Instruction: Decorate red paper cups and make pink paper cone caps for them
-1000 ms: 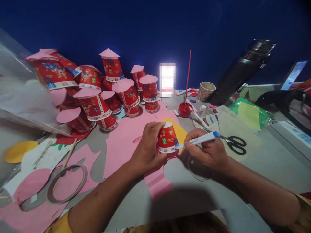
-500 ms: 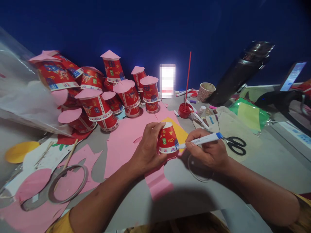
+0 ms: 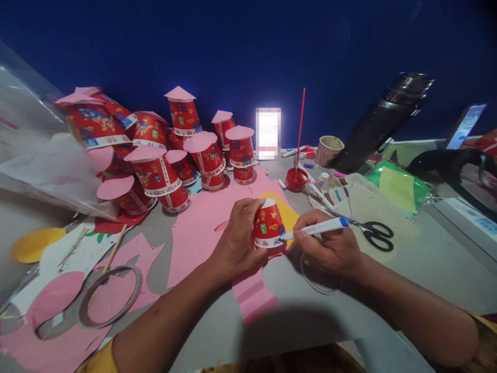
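Note:
In the head view my left hand (image 3: 238, 241) grips an upside-down red paper cup (image 3: 269, 224) from its left side, thumb low near the white rim. My right hand (image 3: 330, 243) is closed round a white marker (image 3: 324, 226) with a blue end. The marker's tip meets the cup's lower right side, near the patterned rim. Beneath the cup lie pink paper (image 3: 202, 223) and a piece of yellow paper (image 3: 285, 207). Black-handled scissors (image 3: 376, 235) rest just right of my right hand.
Several red cups with pink cone tops (image 3: 153, 171) stand at the back left. A tape roll (image 3: 83, 311) lies front left. Behind the hands are a red pot (image 3: 295, 180) with a stick, a patterned cup (image 3: 329, 151) and a leaning black flask (image 3: 382, 122).
The marker's tip has shifted slightly left and down along the cup, and my right hand has moved a little left with it. The view has tilted slightly.

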### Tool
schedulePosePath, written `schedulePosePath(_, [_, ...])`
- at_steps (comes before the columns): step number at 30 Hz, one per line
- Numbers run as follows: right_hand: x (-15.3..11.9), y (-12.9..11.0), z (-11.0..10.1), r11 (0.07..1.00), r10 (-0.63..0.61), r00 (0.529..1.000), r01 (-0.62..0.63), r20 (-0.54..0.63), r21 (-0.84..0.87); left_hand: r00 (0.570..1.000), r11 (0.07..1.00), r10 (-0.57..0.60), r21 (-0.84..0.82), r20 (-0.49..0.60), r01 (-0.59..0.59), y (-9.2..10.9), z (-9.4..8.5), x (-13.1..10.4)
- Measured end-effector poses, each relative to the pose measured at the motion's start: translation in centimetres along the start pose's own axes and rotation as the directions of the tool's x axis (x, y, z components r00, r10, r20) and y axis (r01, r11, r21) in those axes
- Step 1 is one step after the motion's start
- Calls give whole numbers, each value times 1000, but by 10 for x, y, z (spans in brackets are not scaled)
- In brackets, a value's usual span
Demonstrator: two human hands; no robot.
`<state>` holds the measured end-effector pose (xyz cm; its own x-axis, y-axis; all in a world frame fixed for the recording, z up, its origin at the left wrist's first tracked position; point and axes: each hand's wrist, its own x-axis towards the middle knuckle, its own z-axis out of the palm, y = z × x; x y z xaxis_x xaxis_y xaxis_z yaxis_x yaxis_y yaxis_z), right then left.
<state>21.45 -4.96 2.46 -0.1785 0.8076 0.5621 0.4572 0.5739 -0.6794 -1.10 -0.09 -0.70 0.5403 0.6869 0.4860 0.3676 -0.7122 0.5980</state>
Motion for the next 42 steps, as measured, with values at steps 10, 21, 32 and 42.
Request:
schedulePosePath(10, [0,2,0,999,32,999,-32,43,-7,1000,1000,12,-2,7,-12,-1,1,-1])
schedulePosePath(21, [-1,2,1,999,43,998,-43,44,-3,1000,1000,10,-6,9,-10,1,0,0])
schedulePosePath(32, [4,-2,-4,999,46,999,-46,17,10,1000,1000,31,-6,0,-31,0,1,0])
schedulePosePath(42, [-2,2,1,999,37,999,-37,38,-2,999,999,33,5,6,-33,1,-1,-1])
